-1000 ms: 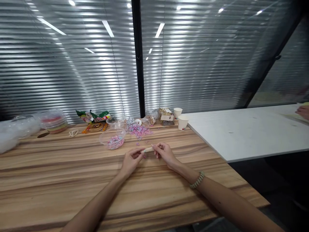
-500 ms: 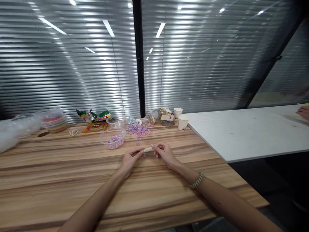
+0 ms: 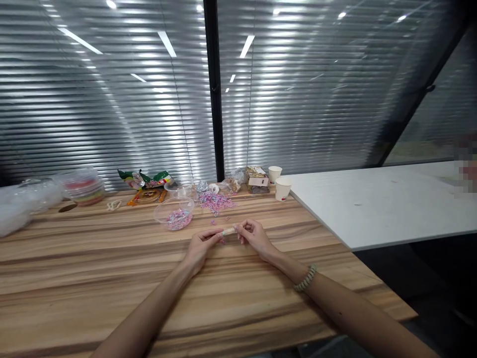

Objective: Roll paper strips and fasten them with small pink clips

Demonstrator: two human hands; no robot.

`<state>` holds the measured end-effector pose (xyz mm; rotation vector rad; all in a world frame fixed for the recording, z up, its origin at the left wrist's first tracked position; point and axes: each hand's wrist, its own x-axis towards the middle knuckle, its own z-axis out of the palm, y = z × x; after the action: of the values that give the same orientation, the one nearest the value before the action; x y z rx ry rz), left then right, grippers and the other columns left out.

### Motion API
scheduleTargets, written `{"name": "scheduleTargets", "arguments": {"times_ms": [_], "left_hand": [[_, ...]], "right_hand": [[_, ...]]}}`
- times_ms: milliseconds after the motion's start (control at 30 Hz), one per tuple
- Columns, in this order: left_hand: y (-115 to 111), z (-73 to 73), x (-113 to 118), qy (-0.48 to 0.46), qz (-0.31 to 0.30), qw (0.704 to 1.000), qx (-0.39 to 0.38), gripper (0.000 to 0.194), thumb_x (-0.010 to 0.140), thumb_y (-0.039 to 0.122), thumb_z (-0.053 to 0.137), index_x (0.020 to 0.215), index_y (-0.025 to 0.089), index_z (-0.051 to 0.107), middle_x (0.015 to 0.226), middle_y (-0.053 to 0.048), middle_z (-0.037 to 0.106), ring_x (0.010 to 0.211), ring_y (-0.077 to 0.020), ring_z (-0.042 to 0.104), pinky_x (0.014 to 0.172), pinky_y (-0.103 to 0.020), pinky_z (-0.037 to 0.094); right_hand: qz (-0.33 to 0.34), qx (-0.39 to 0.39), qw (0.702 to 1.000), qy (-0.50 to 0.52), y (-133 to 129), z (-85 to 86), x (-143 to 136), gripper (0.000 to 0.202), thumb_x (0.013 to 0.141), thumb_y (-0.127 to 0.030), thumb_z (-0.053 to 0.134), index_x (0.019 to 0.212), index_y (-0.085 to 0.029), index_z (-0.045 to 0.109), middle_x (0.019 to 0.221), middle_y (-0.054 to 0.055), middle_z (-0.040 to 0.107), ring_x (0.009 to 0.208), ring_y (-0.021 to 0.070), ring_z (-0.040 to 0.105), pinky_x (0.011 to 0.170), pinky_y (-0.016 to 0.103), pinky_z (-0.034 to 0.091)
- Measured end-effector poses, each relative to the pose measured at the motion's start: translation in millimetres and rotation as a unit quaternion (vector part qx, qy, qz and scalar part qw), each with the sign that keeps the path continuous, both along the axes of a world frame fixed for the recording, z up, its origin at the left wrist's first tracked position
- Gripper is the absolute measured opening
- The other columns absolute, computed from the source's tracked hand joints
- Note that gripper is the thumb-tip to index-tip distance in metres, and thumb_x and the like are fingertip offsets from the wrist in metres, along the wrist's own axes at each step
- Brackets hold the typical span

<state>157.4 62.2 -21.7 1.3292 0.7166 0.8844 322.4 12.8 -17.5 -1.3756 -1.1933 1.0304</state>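
Between my two hands is a short, pale stick-like piece [image 3: 229, 231] with a light teal end on its left side; its exact kind is too small to make out. My left hand [image 3: 200, 246] pinches the teal end between thumb and fingers. My right hand [image 3: 255, 238] pinches the other end, fingers curled. A few pink bits [image 3: 222, 241] lie under the left fingertips. Just beyond my hands, a clear plastic bowl [image 3: 161, 215] holds small pink and bluish pieces, and a loose pile of similar pieces [image 3: 216, 201] lies behind it.
Two paper cups [image 3: 283, 190] stand at the back right near a small box [image 3: 258, 180]. Green snack packaging [image 3: 160, 177], stacked lidded tubs [image 3: 84, 186] and clear plastic bags [image 3: 22, 201] line the back left. A white table [image 3: 387, 209] adjoins on the right, with a blurred person's hand beyond.
My hands and the pale piece stay practically in place. The view has shifted very slightly.
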Motion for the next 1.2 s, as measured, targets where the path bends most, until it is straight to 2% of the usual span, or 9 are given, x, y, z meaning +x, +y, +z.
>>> {"name": "scheduleTargets", "arguments": {"times_ms": [567, 833, 1200], "left_hand": [[1.6, -0.3, -0.1, 0.003, 0.009, 1.0, 0.012, 0.031, 0.06, 0.029, 0.067, 0.087, 0.012, 0.066, 0.091, -0.009, 0.063, 0.076, -0.0137, 0.055, 0.077, -0.026, 0.04], [-0.1, -1.2, -0.7, 0.035, -0.006, 0.999, 0.04, 0.036, 0.065, 0.031, 0.064, 0.095, 0.012, 0.062, 0.079, -0.007, 0.063, 0.079, -0.0142, 0.054, 0.082, -0.026, 0.037], [1.7, -1.3, -1.9, 0.03, -0.017, 0.998, 0.052, 0.034, 0.066, 0.031, 0.063, 0.095, 0.013, 0.063, 0.088, -0.008, 0.063, 0.08, -0.015, 0.055, 0.08, -0.026, 0.039]], "right_hand": [[0.014, 0.0, 1.0, -0.009, 0.1, -2.4, -0.9, 0.056, 0.056, -0.062, 0.043, 0.074, -0.009, 0.038, 0.06, -0.002, 0.047, 0.047, -0.0073, 0.041, 0.046, 0.005, 0.034], [-0.017, -0.001, 0.999, 0.027, 1.0, 0.8, -2.1, 0.058, 0.054, -0.064, 0.043, 0.075, -0.01, 0.038, 0.06, -0.002, 0.048, 0.046, -0.0074, 0.039, 0.045, 0.006, 0.033], [-0.009, -0.002, 1.0, 0.009, 0.1, -0.6, -1.3, 0.058, 0.055, -0.064, 0.042, 0.075, -0.01, 0.039, 0.061, -0.002, 0.048, 0.046, -0.0072, 0.039, 0.045, 0.006, 0.033]]}}
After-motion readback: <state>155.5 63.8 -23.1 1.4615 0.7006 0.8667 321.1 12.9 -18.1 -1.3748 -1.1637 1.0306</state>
